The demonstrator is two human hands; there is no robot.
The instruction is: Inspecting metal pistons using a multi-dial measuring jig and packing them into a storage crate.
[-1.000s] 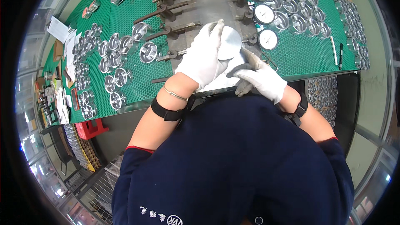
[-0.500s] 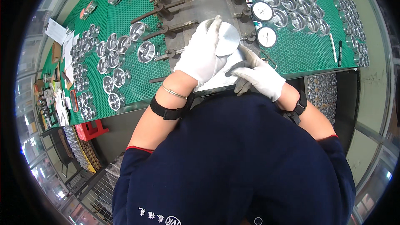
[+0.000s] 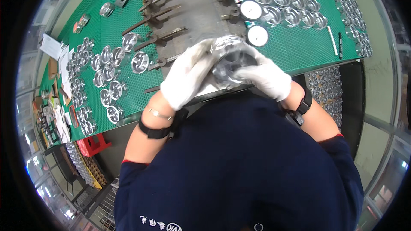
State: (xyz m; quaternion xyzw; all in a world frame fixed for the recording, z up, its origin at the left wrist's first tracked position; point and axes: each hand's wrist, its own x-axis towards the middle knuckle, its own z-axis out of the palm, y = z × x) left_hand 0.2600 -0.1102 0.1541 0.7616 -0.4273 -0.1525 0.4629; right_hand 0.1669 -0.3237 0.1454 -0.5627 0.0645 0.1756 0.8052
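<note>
Low over the near edge of the bench, a shiny metal piston (image 3: 230, 55) is tilted so its hollow underside shows, blurred by motion. My right hand (image 3: 270, 78), in a white glove, grips its right side, the thumb over the hollow rim. Against its left side rest the fingers of my left hand (image 3: 185, 77), also gloved in white; their tips are partly hidden behind the piston. Just beyond lies a grey metal fixture plate (image 3: 201, 17), with dial gauges (image 3: 257, 36) along its right and dark clamp posts with rods (image 3: 156, 40) along its left.
Several pistons (image 3: 114, 90) stand on the green mat (image 3: 132, 83) at left, and more rows (image 3: 291, 16) at right. A white marker (image 3: 332, 40) and a black pen (image 3: 340, 45) lie near the right edge. Below the bench at left is a red stool (image 3: 94, 145).
The piston has turned from showing its flat top to showing its hollow underside. My left hand has shifted left and nearer; my right hand has come onto the piston. The view has shifted slightly.
</note>
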